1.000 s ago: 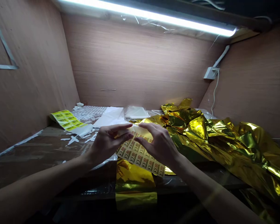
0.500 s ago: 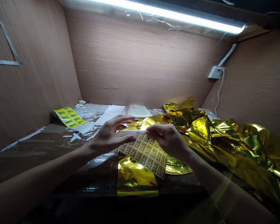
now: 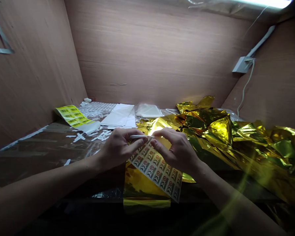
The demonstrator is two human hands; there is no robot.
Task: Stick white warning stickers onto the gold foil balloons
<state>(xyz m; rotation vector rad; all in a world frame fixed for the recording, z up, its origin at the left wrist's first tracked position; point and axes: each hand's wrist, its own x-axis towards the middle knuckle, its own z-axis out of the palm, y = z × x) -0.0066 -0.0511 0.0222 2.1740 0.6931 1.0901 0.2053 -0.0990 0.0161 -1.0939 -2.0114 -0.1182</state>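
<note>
Label sheet (image 3: pixel 159 170) held near centre, above gold foil (image 3: pixel 142 182), printed side up, probably for legibility. Left hand (image 3: pixel 119 144): thumb and forefinger clamp its far edge, seemingly to steady it. Right hand (image 3: pixel 179 147) at same edge; cannot tell whether its fingertips grip.

A single camera, worn on the person's head, looks forward and down from above the near edge of the table (image 3: pixel 22 155). The view is wide and close: bare forearms (image 3: pixel 52 182) reach in from the left and lower right, bringing the left hand (image 3: pixel 118 147) and right hand (image 3: pixel 180 148) just below the picture's centre, within arm's reach. Farther off, the back wall (image 3: pixel 149 59) is faced nearly head-on, between the left wall (image 3: pixel 34 68) and right wall (image 3: pixel 277 91). The top edge cuts off the lamp (image 3: pixel 275 3).
</note>
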